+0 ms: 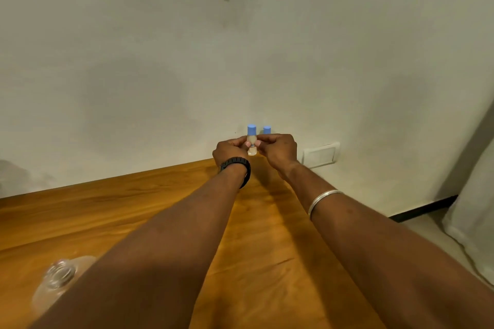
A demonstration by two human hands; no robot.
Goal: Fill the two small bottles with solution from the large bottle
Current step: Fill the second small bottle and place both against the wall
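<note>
Left hand: the left hand (231,151) is stretched way out toward the wall, fingers curled in, pinching the left side of the small clear bottle with the blue cap (251,139). Black band on that wrist.
Right hand: the right hand (278,151) does the same from the other side, fingertips curled onto that same bottle, so both hands are clamped on it. Thin silver bangle (322,201) further down that forearm.
Held bottle: upright, at the far edge of the brown wooden table (149,211), close to the wall. Can't tell if it's resting on the table or lifted a bit.
Second bottle: another small bottle with a blue cap (266,130) sits just behind and to the right; only its cap pokes out above the right hand.
Large bottle: the big clear plastic bottle (57,279) is well apart from the small ones, near bottom left, mouth open, partly hidden by the left forearm.
Background: off-white wall (187,48) with a white switch plate (320,155) to the right of the hands.
</note>
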